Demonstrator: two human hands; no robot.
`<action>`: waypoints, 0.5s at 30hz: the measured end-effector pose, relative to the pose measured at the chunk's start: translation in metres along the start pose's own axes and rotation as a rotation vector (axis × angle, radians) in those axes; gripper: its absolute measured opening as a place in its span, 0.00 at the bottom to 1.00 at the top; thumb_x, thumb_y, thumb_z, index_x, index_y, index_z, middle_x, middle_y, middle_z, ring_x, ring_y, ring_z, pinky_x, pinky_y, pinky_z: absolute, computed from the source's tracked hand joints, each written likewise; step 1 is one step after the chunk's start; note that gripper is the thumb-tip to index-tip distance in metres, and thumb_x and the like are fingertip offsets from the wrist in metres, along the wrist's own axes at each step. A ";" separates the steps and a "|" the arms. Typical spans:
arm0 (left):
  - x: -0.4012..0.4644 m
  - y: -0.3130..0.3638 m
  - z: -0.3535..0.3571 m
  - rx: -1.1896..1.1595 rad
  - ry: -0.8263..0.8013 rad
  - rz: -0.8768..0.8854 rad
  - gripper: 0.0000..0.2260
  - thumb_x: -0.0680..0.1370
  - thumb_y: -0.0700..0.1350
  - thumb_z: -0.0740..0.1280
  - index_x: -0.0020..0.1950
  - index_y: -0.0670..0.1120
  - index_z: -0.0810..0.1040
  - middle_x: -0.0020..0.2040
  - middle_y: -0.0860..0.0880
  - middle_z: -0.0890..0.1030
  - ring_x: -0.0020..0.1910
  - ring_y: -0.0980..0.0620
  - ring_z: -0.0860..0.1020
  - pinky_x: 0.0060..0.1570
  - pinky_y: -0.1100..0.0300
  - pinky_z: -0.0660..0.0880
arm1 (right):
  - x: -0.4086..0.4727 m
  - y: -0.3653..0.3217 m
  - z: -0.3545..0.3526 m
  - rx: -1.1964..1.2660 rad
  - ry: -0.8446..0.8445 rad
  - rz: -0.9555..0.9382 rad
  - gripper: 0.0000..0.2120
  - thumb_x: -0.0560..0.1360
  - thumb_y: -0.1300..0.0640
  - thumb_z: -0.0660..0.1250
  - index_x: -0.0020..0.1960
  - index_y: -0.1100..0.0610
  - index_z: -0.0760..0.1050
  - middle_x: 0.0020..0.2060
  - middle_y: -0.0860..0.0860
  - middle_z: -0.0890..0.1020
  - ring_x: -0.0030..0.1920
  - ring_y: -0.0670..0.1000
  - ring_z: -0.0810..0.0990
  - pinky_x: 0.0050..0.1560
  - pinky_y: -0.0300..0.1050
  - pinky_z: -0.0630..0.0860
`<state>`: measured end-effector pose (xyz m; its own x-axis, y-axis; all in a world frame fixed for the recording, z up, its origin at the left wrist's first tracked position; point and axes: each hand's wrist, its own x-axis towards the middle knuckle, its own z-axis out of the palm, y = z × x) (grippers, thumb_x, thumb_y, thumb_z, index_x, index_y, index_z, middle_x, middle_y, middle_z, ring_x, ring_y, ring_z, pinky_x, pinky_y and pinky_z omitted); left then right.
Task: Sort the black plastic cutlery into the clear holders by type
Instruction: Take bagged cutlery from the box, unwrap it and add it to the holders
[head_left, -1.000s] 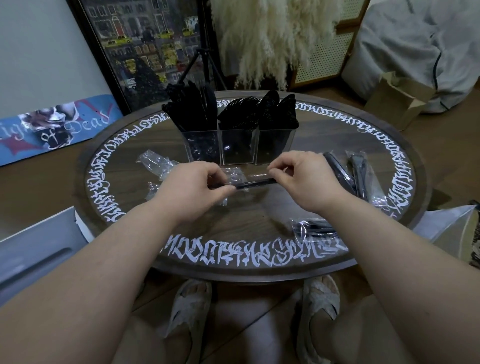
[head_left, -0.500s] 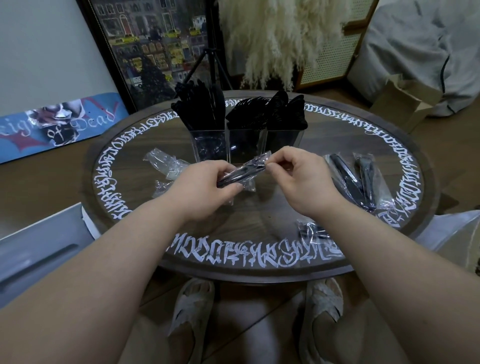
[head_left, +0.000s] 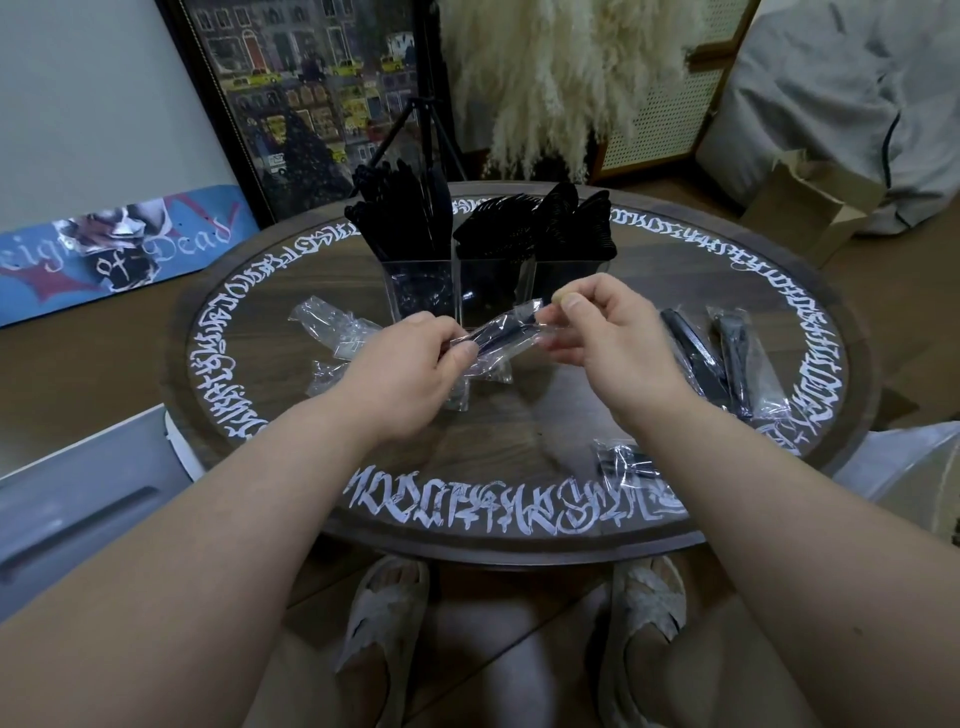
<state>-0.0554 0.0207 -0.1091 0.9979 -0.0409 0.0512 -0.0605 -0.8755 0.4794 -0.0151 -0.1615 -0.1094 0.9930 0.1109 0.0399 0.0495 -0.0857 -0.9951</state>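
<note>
Both hands pinch the wrapped cutlery piece (head_left: 501, 336) stretched between them

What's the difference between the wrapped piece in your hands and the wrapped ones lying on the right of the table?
The held wrapped piece is up off the round table, pinched by the left hand and right hand; the wrapped pair lies flat, untouched. The held one runs across, left to right; the pair points away toward the far rim. Both are black cutlery in clear plastic wrap.
</note>
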 end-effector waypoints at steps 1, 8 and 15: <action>0.000 0.000 0.000 0.006 -0.003 -0.002 0.11 0.81 0.51 0.58 0.53 0.47 0.76 0.50 0.49 0.76 0.49 0.50 0.74 0.49 0.56 0.70 | 0.000 0.001 -0.001 -0.105 -0.004 -0.064 0.03 0.78 0.57 0.65 0.46 0.53 0.75 0.42 0.50 0.82 0.38 0.46 0.80 0.43 0.42 0.77; -0.003 0.002 0.000 0.014 -0.005 0.008 0.07 0.81 0.51 0.60 0.50 0.49 0.74 0.43 0.53 0.76 0.45 0.51 0.74 0.45 0.54 0.71 | 0.001 0.013 0.001 -0.788 0.035 -0.449 0.02 0.73 0.57 0.71 0.44 0.55 0.80 0.39 0.46 0.74 0.39 0.48 0.74 0.41 0.42 0.70; -0.003 -0.003 -0.001 -0.063 -0.033 -0.021 0.04 0.80 0.48 0.62 0.52 0.49 0.74 0.44 0.52 0.80 0.45 0.50 0.77 0.47 0.53 0.74 | 0.004 0.009 0.003 -0.491 0.094 -0.210 0.05 0.77 0.59 0.65 0.41 0.54 0.75 0.36 0.47 0.81 0.39 0.47 0.80 0.44 0.41 0.76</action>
<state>-0.0581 0.0238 -0.1101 0.9991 -0.0399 0.0123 -0.0403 -0.8444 0.5343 -0.0110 -0.1589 -0.1180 0.9605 0.0889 0.2635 0.2699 -0.5266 -0.8061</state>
